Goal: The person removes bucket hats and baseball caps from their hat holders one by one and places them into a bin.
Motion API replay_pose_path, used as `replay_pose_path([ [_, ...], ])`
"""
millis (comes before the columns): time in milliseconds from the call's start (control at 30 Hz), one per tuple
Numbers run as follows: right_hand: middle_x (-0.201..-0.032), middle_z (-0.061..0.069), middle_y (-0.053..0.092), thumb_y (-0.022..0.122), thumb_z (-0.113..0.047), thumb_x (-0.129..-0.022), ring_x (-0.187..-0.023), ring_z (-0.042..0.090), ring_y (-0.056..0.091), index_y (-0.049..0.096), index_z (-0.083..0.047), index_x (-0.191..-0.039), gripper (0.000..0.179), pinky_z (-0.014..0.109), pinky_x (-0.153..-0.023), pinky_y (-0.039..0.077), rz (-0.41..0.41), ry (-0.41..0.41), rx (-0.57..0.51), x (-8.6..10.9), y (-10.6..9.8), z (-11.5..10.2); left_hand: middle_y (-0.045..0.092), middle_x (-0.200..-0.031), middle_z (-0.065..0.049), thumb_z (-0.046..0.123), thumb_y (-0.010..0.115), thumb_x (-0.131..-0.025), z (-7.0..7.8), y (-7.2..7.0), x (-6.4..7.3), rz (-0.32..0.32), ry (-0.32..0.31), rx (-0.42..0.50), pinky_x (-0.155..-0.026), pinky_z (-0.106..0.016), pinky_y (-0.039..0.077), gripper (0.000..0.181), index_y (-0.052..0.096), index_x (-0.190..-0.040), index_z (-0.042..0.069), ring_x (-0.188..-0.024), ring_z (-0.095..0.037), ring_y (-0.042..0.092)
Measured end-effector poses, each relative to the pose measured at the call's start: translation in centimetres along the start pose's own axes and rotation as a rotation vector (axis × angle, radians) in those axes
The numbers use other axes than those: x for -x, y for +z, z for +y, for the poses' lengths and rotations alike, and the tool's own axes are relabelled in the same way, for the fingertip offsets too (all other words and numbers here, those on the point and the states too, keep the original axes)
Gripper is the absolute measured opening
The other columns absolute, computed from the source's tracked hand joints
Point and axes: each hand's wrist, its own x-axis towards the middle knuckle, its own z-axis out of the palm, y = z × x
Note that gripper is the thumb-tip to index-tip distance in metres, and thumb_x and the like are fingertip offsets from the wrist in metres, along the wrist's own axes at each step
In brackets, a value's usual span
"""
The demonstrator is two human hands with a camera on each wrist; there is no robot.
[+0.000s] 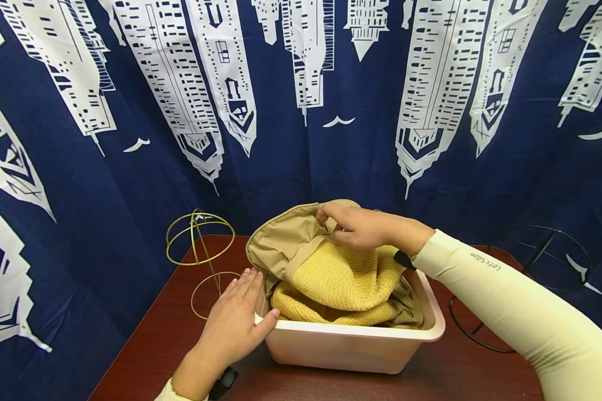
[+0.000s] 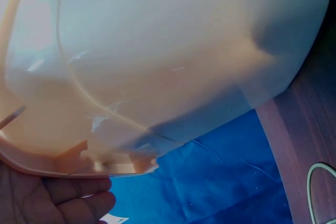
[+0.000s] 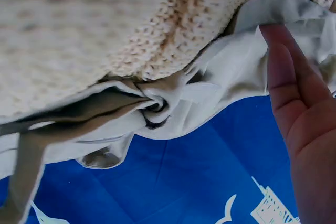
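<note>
A khaki fabric hat (image 1: pixel 286 236) with a broad brim lies in a pale plastic bin (image 1: pixel 331 345), tilted up at the back. Yellow knitted or woven material (image 1: pixel 331 275) bulges in front of it and hangs over more khaki cloth. With bent fingers, my right hand (image 1: pixel 361 225) pinches the khaki fabric near its upper edge; the right wrist view shows the fingertips (image 3: pixel 281 64) tucked at a pale fold. My left hand (image 1: pixel 238 312) rests along the bin's left end, fingers straight and thumb at the front rim. From the left wrist, those fingers (image 2: pixel 84 203) lie just below the rim.
A gold wire stand (image 1: pixel 200 262) stands left of the bin, and a black wire stand (image 1: pixel 481 328) is at the right, partly behind my sleeve (image 1: pixel 501 301). Under everything is a dark red table (image 1: pixel 155 345). A blue curtain (image 1: pixel 306 156) with white building prints hangs behind.
</note>
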Motion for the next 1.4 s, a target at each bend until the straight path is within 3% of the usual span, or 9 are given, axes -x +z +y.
replay_pose_path([
  [100,-0.139,0.02,0.044,0.059,-0.008,-0.093,-0.09,0.023,0.059,0.031,0.001,-0.145,0.06,0.042,-0.096,0.045,0.051,0.032,0.103,-0.3,0.4,-0.3,0.052,-0.143,-0.02,0.05,0.061,-0.091,0.1,0.1,0.1,-0.005,-0.003,0.006,-0.112,-0.051,0.034,0.074,0.053,-0.138,-0.007,-0.138,-0.035,0.043],
  [233,-0.156,0.024,0.028,0.068,-0.025,-0.093,-0.118,0.031,0.057,0.019,-0.003,-0.156,0.083,0.048,-0.11,0.036,0.001,0.093,0.176,-0.7,0.5,-0.9,0.053,-0.142,-0.02,0.049,0.062,-0.091,0.1,0.2,0.3,-0.007,-0.007,0.008,-0.112,-0.051,0.034,0.074,0.053,-0.138,-0.007,-0.138,-0.034,0.042],
  [367,-0.151,0.013,0.044,0.065,-0.049,-0.092,-0.133,0.03,0.046,0.022,-0.014,-0.159,0.087,0.049,-0.112,0.032,-0.131,0.151,0.223,-1.0,0.6,-1.2,0.053,-0.142,-0.019,0.049,0.062,-0.091,0.1,0.3,0.3,0.006,-0.01,0.009,-0.112,-0.05,0.033,0.073,0.054,-0.138,-0.006,-0.138,-0.033,0.042],
  [467,-0.146,0.002,0.052,0.056,-0.069,-0.088,-0.139,0.029,0.038,0.023,-0.024,-0.16,0.091,0.056,-0.115,0.02,-0.206,0.182,0.264,-0.8,0.7,-1.0,0.053,-0.142,-0.019,0.049,0.062,-0.091,0.1,0.4,0.3,0.011,-0.008,0.013,-0.112,-0.05,0.033,0.073,0.054,-0.138,-0.006,-0.138,-0.033,0.043],
  [567,-0.155,-0.003,0.04,0.047,-0.082,-0.082,-0.149,0.031,0.018,0.02,-0.031,-0.16,0.097,0.063,-0.116,0.004,-0.224,0.189,0.308,-0.4,0.9,-0.7,0.053,-0.142,-0.02,0.05,0.061,-0.091,0.1,0.4,0.1,0.015,-0.006,0.019,-0.112,-0.05,0.034,0.074,0.054,-0.138,-0.006,-0.138,-0.034,0.043],
  [667,-0.164,0.0,0.017,0.043,-0.087,-0.079,-0.151,0.03,-0.001,0.016,-0.032,-0.16,0.102,0.062,-0.116,0.0,-0.2,0.155,0.36,-0.2,1.3,-0.2,0.053,-0.142,-0.02,0.05,0.061,-0.091,0.0,0.3,0.0,0.021,-0.005,0.021,-0.112,-0.051,0.034,0.074,0.053,-0.138,-0.007,-0.138,-0.034,0.043],
  [800,-0.166,0.004,-0.002,0.043,-0.087,-0.079,-0.15,0.031,-0.007,0.01,-0.03,-0.16,0.104,0.063,-0.116,0.006,-0.188,0.112,0.386,-0.2,2.8,0.8,0.053,-0.142,-0.021,0.049,0.061,-0.091,-0.1,0.3,0.0,0.03,-0.012,0.029,-0.111,-0.051,0.034,0.074,0.053,-0.138,-0.007,-0.138,-0.033,0.043],
  [1067,-0.166,0.007,0.004,0.042,-0.084,-0.083,-0.15,0.037,0.002,0.005,-0.024,-0.161,0.105,0.067,-0.114,0.007,-0.25,0.072,0.334,-0.4,6.5,1.0,0.053,-0.14,-0.024,0.047,0.064,-0.09,0.1,0.4,0.4,0.041,-0.033,0.06,-0.11,-0.053,0.035,0.073,0.055,-0.135,-0.008,-0.136,-0.035,0.045],
  [1400,-0.166,0.008,0.002,0.044,-0.077,-0.088,-0.149,0.038,-0.006,0.005,-0.02,-0.161,0.101,0.07,-0.111,0.005,-0.246,0.135,0.337,0.3,8.0,-0.5,0.054,-0.139,-0.025,0.047,0.064,-0.089,-0.1,0.5,0.2,0.063,-0.011,0.053,-0.11,-0.052,0.036,0.072,0.055,-0.134,-0.009,-0.135,-0.035,0.046],
])
